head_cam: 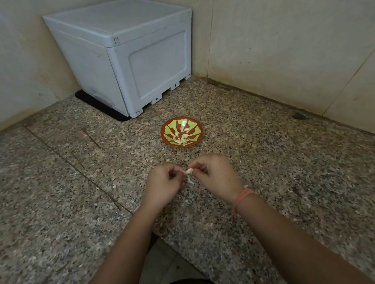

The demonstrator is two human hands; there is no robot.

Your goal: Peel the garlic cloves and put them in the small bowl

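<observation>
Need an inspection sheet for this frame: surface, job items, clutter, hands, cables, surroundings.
Surface: speckled stone counter, thin cracks on its left part, dark stain near the right wall.
Job's things: small bowl, red with a yellow-green pattern, holds peeled cloves; one garlic clove is held above the counter, a skin strip hanging from it.
Clutter: grey plastic box on a black mat in the corner, apart from the bowl.
Hands: left hand and right hand both pinch the garlic clove; pink band on the right wrist.
Cables: nothing seen.
Surroundings: tiled walls; floor below the counter edge.
</observation>
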